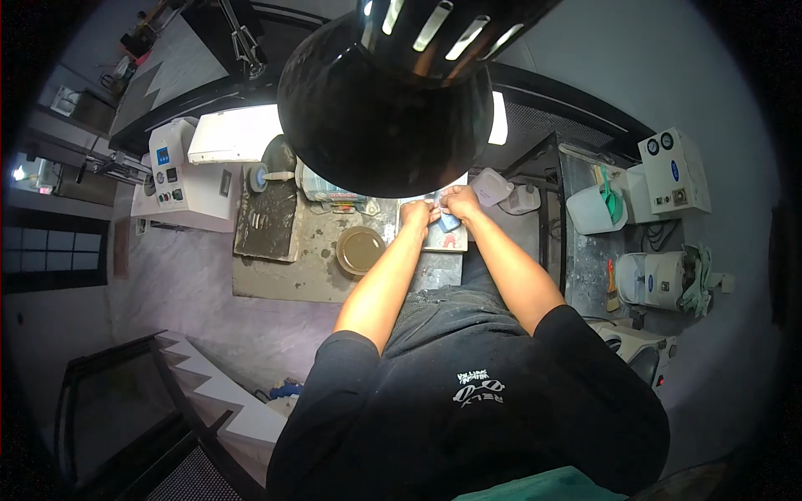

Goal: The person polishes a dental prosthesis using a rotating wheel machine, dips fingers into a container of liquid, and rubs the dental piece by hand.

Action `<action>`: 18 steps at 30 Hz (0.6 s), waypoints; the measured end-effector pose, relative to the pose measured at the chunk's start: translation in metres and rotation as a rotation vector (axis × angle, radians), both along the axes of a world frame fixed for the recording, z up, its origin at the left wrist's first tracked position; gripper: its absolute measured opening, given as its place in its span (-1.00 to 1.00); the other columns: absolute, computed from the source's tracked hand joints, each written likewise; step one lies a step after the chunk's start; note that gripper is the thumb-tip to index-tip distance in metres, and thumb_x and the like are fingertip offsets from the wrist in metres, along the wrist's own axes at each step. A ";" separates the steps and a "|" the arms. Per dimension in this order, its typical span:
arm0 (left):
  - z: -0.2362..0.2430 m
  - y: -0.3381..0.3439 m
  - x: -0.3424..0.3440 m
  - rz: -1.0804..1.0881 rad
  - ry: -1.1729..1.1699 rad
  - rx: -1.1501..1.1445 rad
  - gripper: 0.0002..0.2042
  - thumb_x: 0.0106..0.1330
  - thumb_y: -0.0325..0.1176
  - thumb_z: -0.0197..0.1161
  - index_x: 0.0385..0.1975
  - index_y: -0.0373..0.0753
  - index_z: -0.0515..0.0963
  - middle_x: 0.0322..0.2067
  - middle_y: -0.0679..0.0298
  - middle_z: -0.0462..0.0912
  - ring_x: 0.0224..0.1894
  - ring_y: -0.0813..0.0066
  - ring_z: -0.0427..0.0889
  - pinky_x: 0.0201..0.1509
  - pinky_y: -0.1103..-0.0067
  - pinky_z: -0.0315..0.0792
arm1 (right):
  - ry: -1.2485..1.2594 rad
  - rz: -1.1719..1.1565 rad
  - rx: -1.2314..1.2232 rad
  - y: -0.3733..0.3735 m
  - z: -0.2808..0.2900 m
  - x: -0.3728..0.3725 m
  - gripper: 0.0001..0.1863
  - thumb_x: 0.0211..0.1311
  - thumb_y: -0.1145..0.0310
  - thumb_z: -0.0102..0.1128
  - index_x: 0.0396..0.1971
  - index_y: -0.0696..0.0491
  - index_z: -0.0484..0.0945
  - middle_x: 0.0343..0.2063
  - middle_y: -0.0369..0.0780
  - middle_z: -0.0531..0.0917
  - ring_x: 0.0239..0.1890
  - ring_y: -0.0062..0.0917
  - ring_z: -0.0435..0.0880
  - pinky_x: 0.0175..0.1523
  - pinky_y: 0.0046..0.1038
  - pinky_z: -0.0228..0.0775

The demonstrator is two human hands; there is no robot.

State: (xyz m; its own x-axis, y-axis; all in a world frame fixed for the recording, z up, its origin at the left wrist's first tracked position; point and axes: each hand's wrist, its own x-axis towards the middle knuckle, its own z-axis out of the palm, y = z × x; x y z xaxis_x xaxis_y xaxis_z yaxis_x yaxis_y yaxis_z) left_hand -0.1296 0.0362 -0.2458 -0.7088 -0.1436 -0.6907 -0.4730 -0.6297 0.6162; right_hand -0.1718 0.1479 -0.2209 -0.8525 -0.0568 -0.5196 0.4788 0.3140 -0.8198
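On the work table (284,282), under the black lamp (384,125), the left hand (419,215) and right hand (459,203) are resting close together over a pale board (433,243). Their fingers are curling inward; whether they are clamping on anything, I cannot tell. A small blue piece (449,223) is lying on the board just below the right hand, contact being unclear; a red piece (449,240) is lying toward the near edge. A brown bowl (339,253) is standing to the left. In my judgement, the blue piece is looking light and fairly stiff, possibly slippery if wet; fragility is not showing. Its side edges are offering the best hold, thumb opposing fingertips.
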 end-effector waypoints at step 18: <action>-0.012 0.013 0.003 -0.110 -0.059 -0.167 -0.91 0.07 -0.62 0.06 -0.61 -0.44 0.48 -0.61 0.09 0.54 -0.68 0.40 0.52 -0.66 0.59 0.45 | -0.003 0.017 -0.101 0.037 -0.012 0.000 -0.79 0.05 0.52 0.15 -0.28 0.23 0.48 -0.44 -0.18 0.60 -0.42 -0.55 0.60 -0.41 -0.57 0.51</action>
State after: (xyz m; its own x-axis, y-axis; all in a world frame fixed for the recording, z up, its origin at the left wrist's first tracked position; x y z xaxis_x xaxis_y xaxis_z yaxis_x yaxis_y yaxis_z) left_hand -0.1270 0.0489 -0.2581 -0.6857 -0.1837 -0.7044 -0.5712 -0.4641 0.6770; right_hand -0.1718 0.1845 -0.2331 -0.8492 -0.1237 -0.5134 0.4769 0.2376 -0.8462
